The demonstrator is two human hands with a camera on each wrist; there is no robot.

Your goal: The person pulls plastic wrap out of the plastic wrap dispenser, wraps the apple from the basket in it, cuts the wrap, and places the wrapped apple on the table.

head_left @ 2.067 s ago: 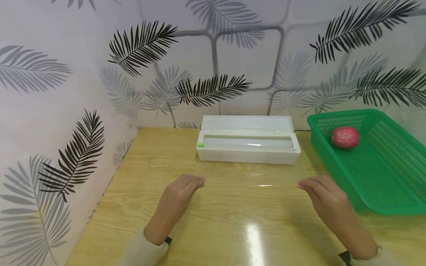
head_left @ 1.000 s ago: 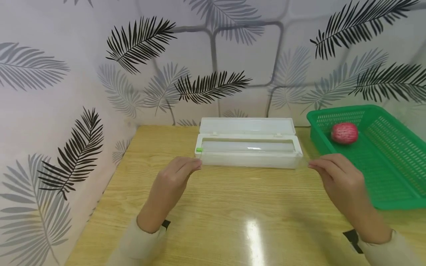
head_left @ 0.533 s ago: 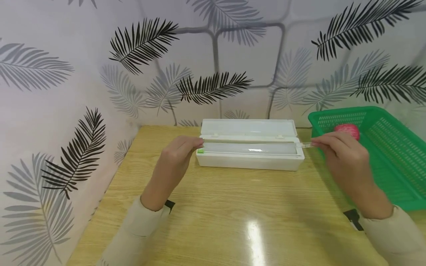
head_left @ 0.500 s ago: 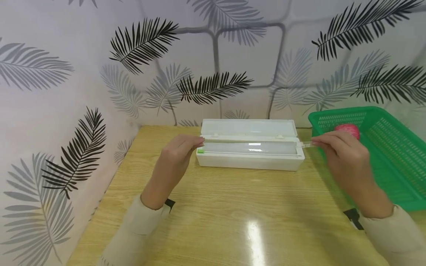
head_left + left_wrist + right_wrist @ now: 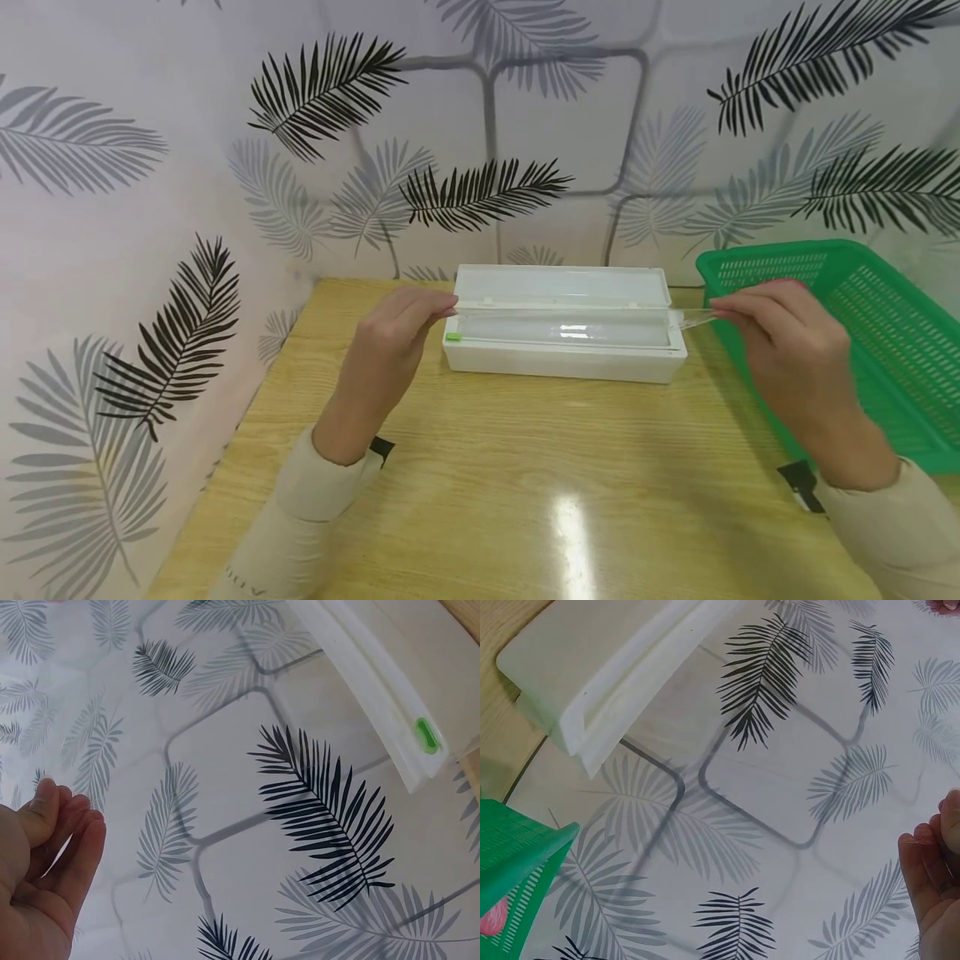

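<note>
Between my two hands a strip of clear cling film [image 5: 697,319] stretches across the white wrap dispenser [image 5: 562,363], seen over its open top in the head view. My left hand [image 5: 392,354] pinches one end near the dispenser's left end, thumb against fingertips. At the other end, my right hand [image 5: 795,354] pinches the film, which looks bunched close to the fingers. Inside the dispenser lies a pale roll [image 5: 570,332]; a green slider [image 5: 453,337] sits at the left front edge. The hinged lid [image 5: 562,283] stands raised at the back.
A green plastic basket [image 5: 750,393] stands on the right, partly behind my right hand. A red-pink apple-like fruit [image 5: 493,918] lies in it, mostly hidden in the head view. The wooden table [image 5: 480,467] meets a leaf-patterned wall covering [image 5: 555,125] behind the dispenser.
Both hands have moved from in front of the dispenser up and back, carrying the film over its open top. The right hand has also shifted rightward, covering the fruit. The dispenser stays put.
</note>
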